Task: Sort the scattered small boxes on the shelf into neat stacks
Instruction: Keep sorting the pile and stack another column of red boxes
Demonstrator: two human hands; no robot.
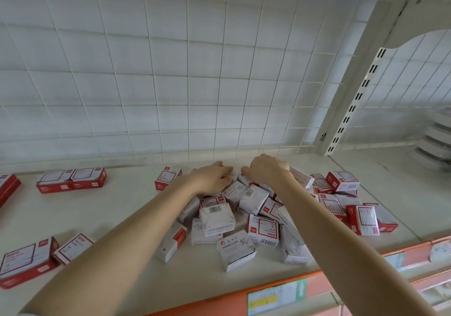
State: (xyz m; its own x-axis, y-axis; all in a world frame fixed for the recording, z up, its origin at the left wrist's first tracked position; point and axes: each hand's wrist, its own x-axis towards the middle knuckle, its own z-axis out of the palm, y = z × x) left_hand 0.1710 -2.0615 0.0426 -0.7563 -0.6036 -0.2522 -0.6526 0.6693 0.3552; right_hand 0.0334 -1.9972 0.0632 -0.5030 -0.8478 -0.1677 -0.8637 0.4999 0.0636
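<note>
A jumbled heap of several small white and red-and-white boxes (266,218) lies on the white shelf (127,208), right of centre. Both arms reach over the heap to its far side. My left hand (213,176) rests palm down on boxes at the back of the pile, fingers curled against a small white box (233,174). My right hand (266,170) is just beside it, fingers bent over the same spot; what they grip is hidden. A lone red-and-white box (168,177) stands left of my left hand.
Neat red-and-white boxes sit at the back left (72,180) and front left (26,262). A wire grid panel (195,83) backs the shelf. A slotted upright (351,105) divides off the right bay, which holds stacked items (436,140). An orange price rail (292,289) edges the front.
</note>
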